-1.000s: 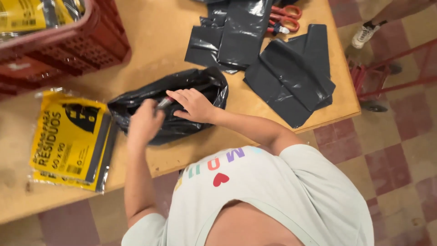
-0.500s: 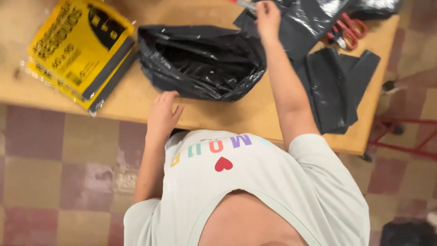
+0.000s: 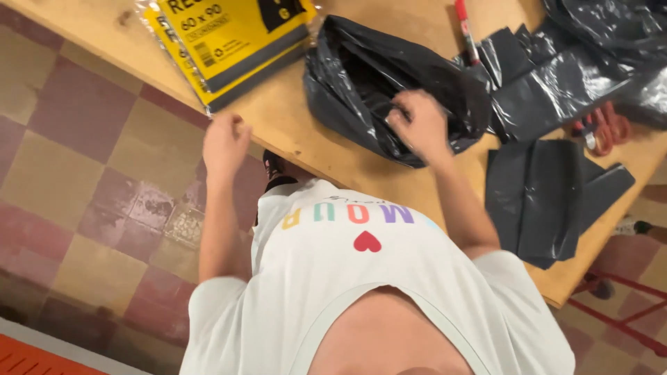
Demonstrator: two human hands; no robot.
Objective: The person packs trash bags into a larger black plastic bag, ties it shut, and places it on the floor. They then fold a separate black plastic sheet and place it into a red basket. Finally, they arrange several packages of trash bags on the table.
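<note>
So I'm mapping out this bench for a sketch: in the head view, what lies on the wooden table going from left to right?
Yellow pack of bags → left hand at the table edge → crumpled black bag with the right hand on it → red marker → flat black sheet → red scissors.

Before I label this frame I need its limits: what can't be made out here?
All in the head view:
- Right hand: motion blur hides whether its fingers grip the black bag.
- Left hand: blurred at the table edge; contact unclear.
- Yellow pack: cut off by the top edge.
- Scissors: blades hidden under black plastic.
- Marker: top end cut off by the frame edge.
</note>
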